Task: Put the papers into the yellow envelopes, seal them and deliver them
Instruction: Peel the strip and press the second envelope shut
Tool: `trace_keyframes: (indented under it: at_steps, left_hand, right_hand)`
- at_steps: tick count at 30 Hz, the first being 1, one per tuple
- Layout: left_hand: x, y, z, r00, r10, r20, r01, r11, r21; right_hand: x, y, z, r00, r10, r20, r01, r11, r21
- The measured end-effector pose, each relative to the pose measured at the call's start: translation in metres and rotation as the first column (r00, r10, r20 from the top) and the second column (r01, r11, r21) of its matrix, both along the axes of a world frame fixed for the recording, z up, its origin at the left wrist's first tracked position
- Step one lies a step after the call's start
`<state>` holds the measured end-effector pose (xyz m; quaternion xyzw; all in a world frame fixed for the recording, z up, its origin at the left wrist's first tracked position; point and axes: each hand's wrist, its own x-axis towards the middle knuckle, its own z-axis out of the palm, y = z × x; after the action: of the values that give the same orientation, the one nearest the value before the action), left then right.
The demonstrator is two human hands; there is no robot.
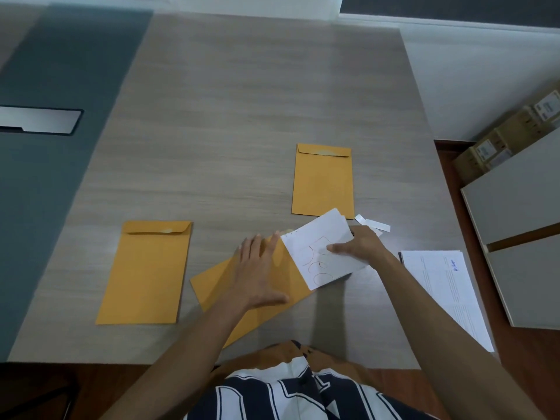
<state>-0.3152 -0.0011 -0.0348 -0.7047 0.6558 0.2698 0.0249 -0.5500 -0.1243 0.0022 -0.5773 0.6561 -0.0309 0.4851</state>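
Both hands work the slanted envelope (257,295) near the tabletop's (242,116) front edge. Left hand (257,274) lies flat with spread fingers, apparently pinning the envelope so it won't slide, while right hand (357,245) grips the folded paper (315,253), feeding one end into the mouth. Two more envelopes, one at left (145,274) and one farther back (322,183), lie flaps down. More papers (445,286) wait at right.
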Motion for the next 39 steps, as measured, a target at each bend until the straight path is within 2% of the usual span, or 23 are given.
trace_keyframes:
  at_steps: [4, 8, 13, 20, 26, 39]
  left_hand:
    - [-0.012, 0.008, -0.006, 0.996, -0.039, 0.082, 0.038, 0.999, 0.015]
    - [-0.015, 0.003, -0.006, 0.990, -0.065, 0.127, 0.066, 0.998, -0.004]
    - [-0.020, 0.002, 0.000, 0.988, -0.130, 0.088, 0.134, 0.990, -0.040]
    - [-0.025, 0.000, 0.009, 0.984, -0.161, 0.082, 0.167, 0.983, -0.076]
    - [-0.022, 0.000, 0.013, 0.984, -0.170, 0.059, 0.175, 0.980, -0.094]
    - [-0.031, -0.002, 0.024, 0.978, -0.207, 0.023, 0.208, 0.965, -0.160]
  right_hand:
    - [-0.002, 0.007, -0.006, 1.000, 0.004, -0.012, -0.005, 0.999, -0.038]
    - [-0.002, 0.012, -0.008, 0.998, -0.036, 0.043, 0.035, 0.999, 0.015]
    - [0.008, 0.024, -0.011, 0.994, -0.049, 0.101, 0.041, 0.996, 0.082]
    - [0.033, 0.042, -0.011, 0.995, 0.071, 0.068, -0.072, 0.997, 0.012]
    - [0.019, 0.032, 0.000, 0.993, -0.023, 0.118, 0.014, 0.997, 0.075]
    - [0.042, 0.053, 0.001, 0.984, -0.023, 0.178, -0.019, 0.973, 0.230]
